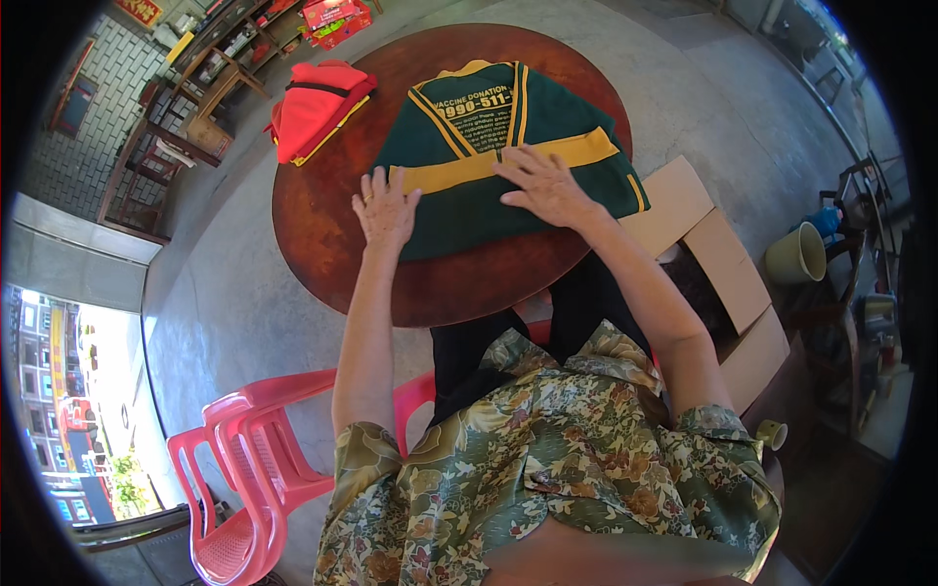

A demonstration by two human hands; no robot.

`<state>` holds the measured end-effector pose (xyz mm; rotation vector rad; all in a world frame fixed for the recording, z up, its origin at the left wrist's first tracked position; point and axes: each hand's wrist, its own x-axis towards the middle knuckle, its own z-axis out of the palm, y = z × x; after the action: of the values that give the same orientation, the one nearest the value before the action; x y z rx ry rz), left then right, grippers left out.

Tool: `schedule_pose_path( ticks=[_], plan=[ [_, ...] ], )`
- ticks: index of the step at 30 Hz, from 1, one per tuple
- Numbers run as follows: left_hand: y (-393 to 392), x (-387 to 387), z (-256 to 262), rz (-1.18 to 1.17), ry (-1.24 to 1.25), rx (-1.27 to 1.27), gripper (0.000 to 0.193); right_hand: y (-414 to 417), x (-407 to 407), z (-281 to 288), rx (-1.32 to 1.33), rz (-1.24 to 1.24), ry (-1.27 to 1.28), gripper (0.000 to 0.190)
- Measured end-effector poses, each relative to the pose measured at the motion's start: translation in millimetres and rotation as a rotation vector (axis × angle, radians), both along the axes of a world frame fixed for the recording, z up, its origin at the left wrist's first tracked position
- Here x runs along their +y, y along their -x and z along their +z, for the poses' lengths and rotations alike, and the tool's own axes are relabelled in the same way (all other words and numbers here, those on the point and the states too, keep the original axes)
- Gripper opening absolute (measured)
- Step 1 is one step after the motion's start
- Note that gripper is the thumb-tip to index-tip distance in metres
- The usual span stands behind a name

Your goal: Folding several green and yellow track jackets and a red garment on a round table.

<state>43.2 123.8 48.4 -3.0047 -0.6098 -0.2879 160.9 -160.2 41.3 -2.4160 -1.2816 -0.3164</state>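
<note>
Spread on a round wooden table (330, 275) is a dark green garment (462, 227) with yellow trim, its striped front edges forming a V. Yellow printed writing shows inside the V, and a wide yellow band (451, 174) crosses below it. My left hand (387, 209) lies palm down at the garment's left edge, fingers apart, by the band's left end. Near the middle of the band, my right hand (546, 187) rests flat with spread fingers. Neither hand grips the cloth. A folded stack of red and yellow clothing (319, 110) sits at the table's far left.
An open cardboard box (729, 267) stands right of the table, with a cream bucket (796, 253) beyond it. Stacked pink plastic chairs (253, 447) are at lower left. Wooden chairs (216, 80) and shelves with goods (249, 36) line the far left.
</note>
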Motion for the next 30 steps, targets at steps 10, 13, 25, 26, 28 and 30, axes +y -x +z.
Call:
schedule_pose_path(
  ticks=[10, 13, 25, 26, 28, 30],
  plan=[
    [0.4, 13.9, -29.0, -0.072, 0.246, 0.033, 0.056, -59.0, -74.7, -34.9, 0.079, -0.135, 0.177, 0.059],
    [11.8, 19.6, -32.3, -0.078, 0.230, 0.013, 0.056, -55.8, -111.2, -16.5, 0.203, -0.180, 0.221, 0.060],
    [101.0, 28.3, -11.6, -0.471, 0.085, -0.114, 0.065, -22.7, -165.6, -23.0, 0.057, -0.077, 0.094, 0.081],
    [96.5, 25.9, -15.0, -0.463, 0.045, -0.136, 0.063, -25.6, -165.9, -27.2, 0.043, -0.070, 0.046, 0.073],
    [93.2, 26.5, -23.4, -0.444, 0.003, -0.160, 0.060, -28.1, -165.1, -30.0, 0.026, -0.051, -0.002, 0.066],
    [93.0, 24.8, -28.9, -0.446, -0.074, -0.184, 0.054, -25.8, -167.1, -30.1, 0.060, -0.063, -0.036, 0.056]
  ],
)
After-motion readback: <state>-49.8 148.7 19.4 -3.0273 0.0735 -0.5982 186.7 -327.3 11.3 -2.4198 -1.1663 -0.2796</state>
